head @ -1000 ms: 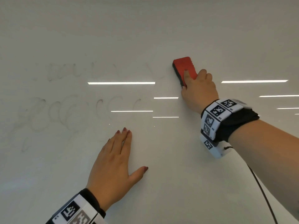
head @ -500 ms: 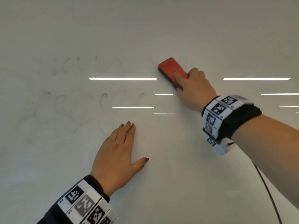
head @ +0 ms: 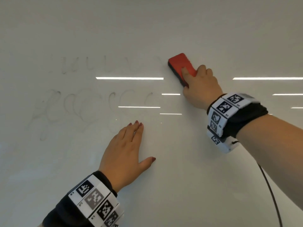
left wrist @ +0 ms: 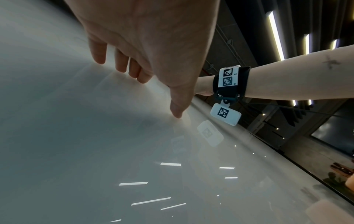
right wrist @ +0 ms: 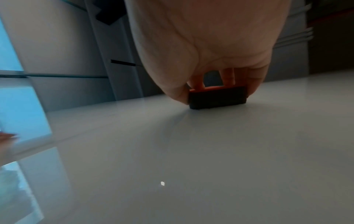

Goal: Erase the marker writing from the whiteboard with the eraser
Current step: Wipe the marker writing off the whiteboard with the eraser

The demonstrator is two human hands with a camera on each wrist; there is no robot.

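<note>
A red eraser [head: 180, 62] with a dark felt underside [right wrist: 217, 98] lies flat against the whiteboard [head: 180, 185]. My right hand [head: 199, 86] grips its near end, thumb on one side and fingers on top. Faint grey marker traces [head: 98, 66] run in an upper row left of the eraser, and a lower row of loops [head: 78, 107] sits below them. My left hand [head: 126, 154] rests flat on the board below the writing, fingers straight and thumb spread; in the left wrist view its fingertips [left wrist: 120, 66] touch the surface.
Ceiling lights reflect as bright bars [head: 129, 78] across the glossy board. A thin black cable [head: 272, 199] hangs from my right wrist band. The board's edge [left wrist: 287, 153] runs diagonally, with a dark room behind it.
The eraser has moved left and turned more diagonal, now at the right end of the upper row of traces. My left hand stays flat on the board.
</note>
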